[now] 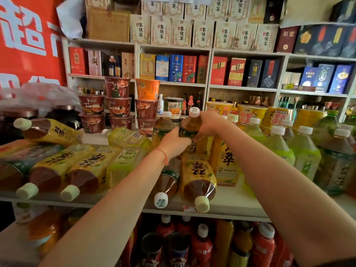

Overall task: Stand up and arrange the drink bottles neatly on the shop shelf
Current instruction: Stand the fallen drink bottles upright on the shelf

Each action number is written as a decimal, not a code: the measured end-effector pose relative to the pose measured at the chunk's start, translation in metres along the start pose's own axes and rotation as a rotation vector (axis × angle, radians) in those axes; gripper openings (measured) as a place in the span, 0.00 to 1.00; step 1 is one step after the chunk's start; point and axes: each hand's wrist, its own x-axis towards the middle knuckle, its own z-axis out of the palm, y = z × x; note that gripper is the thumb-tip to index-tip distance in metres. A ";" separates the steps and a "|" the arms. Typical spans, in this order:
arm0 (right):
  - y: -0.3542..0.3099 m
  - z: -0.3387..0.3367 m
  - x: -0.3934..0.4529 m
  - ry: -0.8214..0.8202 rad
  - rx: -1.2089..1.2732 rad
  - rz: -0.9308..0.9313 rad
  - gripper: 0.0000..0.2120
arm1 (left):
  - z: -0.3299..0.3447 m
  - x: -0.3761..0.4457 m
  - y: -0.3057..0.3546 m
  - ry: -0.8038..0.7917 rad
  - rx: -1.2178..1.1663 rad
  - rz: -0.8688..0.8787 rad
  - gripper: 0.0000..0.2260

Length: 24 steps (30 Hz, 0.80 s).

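holding one amber tea bottle (189,128) upright with both hands: left hand (174,142) has its grip curled round the lower body, right hand (207,123) wraps the shoulder just under the white cap. bottle sits at mid-back of the shelf (231,204), just beside another upright amber bottle (163,128) on its left and touching or nearly touching the yellow-label bottle (224,157) on its right; can't tell if its base is down on the shelf yet, hands and other bottles hide it.

progress, judged from layout: right side looks done, a row of green-tea bottles (277,145) and darker ones standing upright, caps up. left and centre not done. two bottles lie on their sides right in front of the held one, caps toward the camera: dark-label one (166,182) and yellow-label one (198,178). further left a batch of lying bottles (57,168), caps pointing front, plus one tipped bottle (48,131) and a pale green one (125,137) lying behind them.

roughly halfway, maybe less. left: stand up the lying ones, line them in rows.

behind: stacked instant noodle cups (117,105), boxed goods on wall shelves. lower shelf has red-label bottles (202,245), upright.
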 end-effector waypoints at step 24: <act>0.007 0.026 -0.039 0.238 -0.048 -0.364 0.11 | 0.011 -0.009 -0.010 -0.072 0.648 0.141 0.13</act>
